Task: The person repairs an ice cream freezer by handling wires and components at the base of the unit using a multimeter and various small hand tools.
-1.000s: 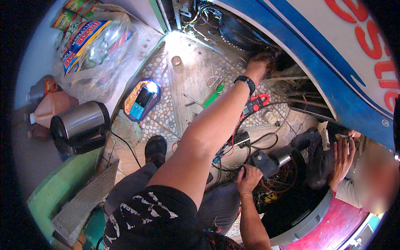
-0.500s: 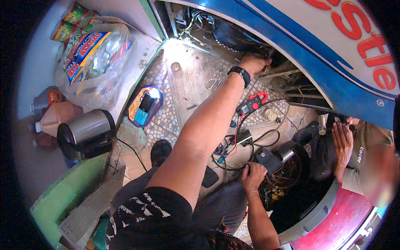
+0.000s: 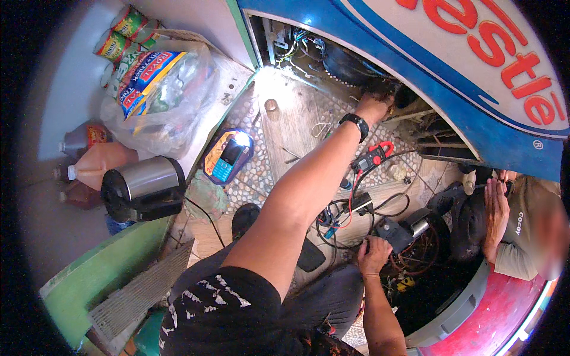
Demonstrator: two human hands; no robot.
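My left hand (image 3: 373,109), below a black wristwatch (image 3: 356,126), reaches into the dark lower compartment of a blue and white appliance (image 3: 436,65). Its fingers are mostly lost in shadow beside a black rounded part (image 3: 350,64); whether they hold anything is hidden. Closer to me, my right hand (image 3: 374,256) curls its fingers on the edge of a black box-shaped device (image 3: 394,235) with a silver cylinder (image 3: 420,227) beside it. Between my arms lie a red and grey clamp meter (image 3: 371,158) and tangled black cables (image 3: 350,221). Loose wires (image 3: 303,44) show inside the compartment.
A lit mobile phone (image 3: 228,159) lies on the pebbled floor near a wooden board (image 3: 284,133). An electric kettle (image 3: 145,187), jugs (image 3: 107,163) and a plastic bag (image 3: 172,110) stand at left. At right, another person's hand (image 3: 495,210) is near a dark tub (image 3: 469,296).
The whole view has shifted, so most things appear further right and slightly lower. My left hand stays in the compartment and my right hand stays at the black device.
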